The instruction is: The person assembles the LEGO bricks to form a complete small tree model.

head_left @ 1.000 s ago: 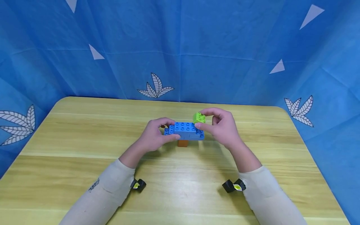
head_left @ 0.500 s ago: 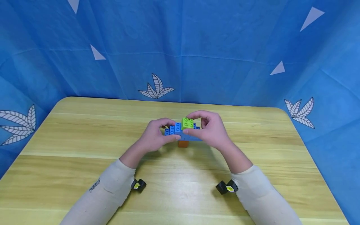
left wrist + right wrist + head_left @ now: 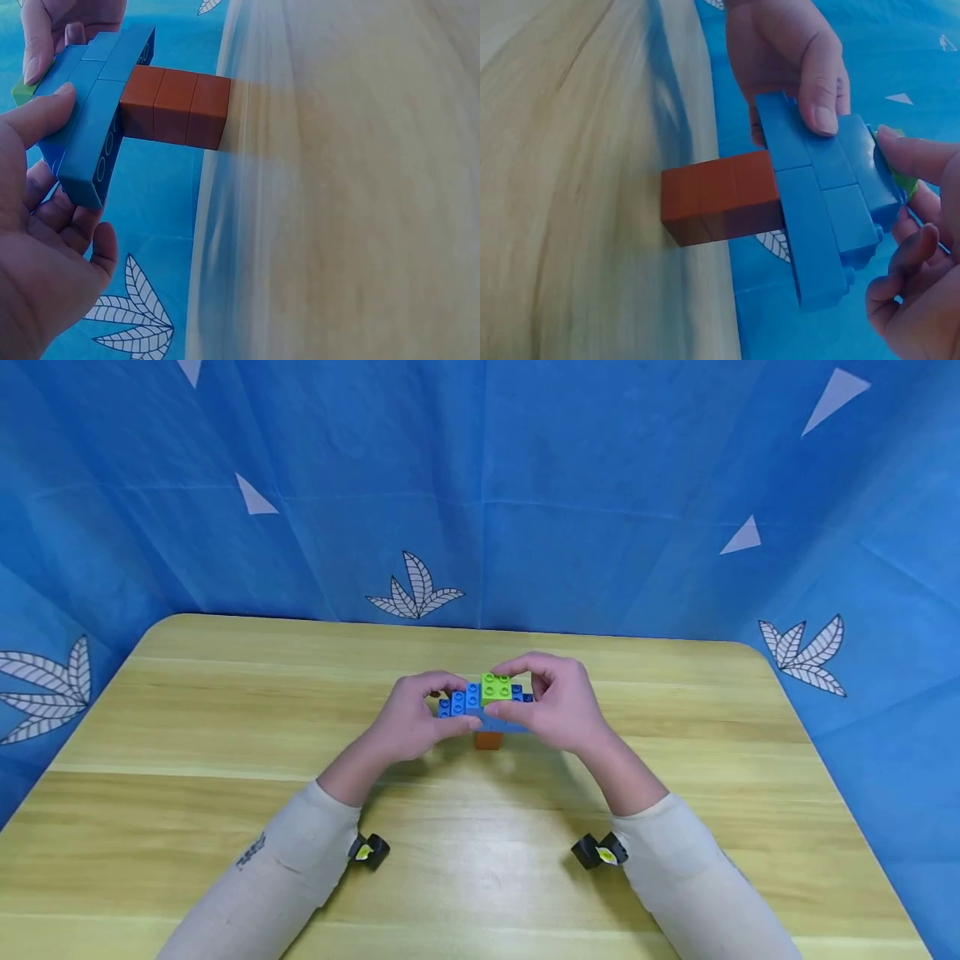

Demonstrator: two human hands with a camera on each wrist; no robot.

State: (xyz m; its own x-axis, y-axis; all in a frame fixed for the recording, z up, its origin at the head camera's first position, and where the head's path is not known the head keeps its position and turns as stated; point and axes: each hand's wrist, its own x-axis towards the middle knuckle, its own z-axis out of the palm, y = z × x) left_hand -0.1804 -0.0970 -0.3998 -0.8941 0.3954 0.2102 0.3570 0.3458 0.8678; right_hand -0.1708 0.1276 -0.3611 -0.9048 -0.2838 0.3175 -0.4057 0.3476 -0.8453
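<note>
A stepped stack of blue building bricks (image 3: 810, 217) tops a column of orange-brown bricks (image 3: 176, 106) that stands on the table. My left hand (image 3: 408, 718) grips the left side of the blue layers, thumb on the near face and fingers behind. Between thumb and fingers my right hand (image 3: 558, 702) pinches a lime green brick (image 3: 496, 688), studs up, right on the top blue layer near its middle. In the right wrist view the green brick is mostly hidden behind the right thumb and the blue bricks.
The light wooden table (image 3: 247, 693) extends around the stack on all sides. Behind it hangs a blue cloth (image 3: 585, 493) with white leaf and triangle prints. A small black camera (image 3: 600, 852) sits at the right wrist, another at the left.
My right hand has carried the green brick leftward and down, from the stack's right end to the middle of the top blue layer. The left hand keeps its grip in place.
</note>
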